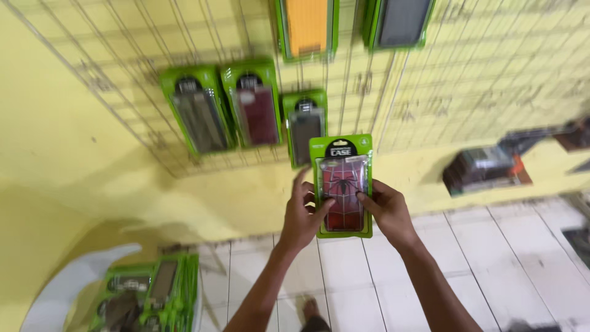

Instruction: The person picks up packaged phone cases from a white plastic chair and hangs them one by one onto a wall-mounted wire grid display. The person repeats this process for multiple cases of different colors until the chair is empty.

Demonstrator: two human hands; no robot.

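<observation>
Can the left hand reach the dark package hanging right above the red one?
Probably yes. The left hand holds the red package just under the dark package on the wire rack, and nothing blocks the way, though it is busy.

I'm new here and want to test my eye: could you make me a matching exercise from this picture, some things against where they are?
Things:
1. red phone case pack
2. orange-fronted pack
3. stack of green packs
4. wire grid

Places:
A. bottom left, on a white seat
B. on the yellow wall
C. between both hands
D. top of the grid

Pairs: 1-C, 2-D, 3-A, 4-B
</observation>
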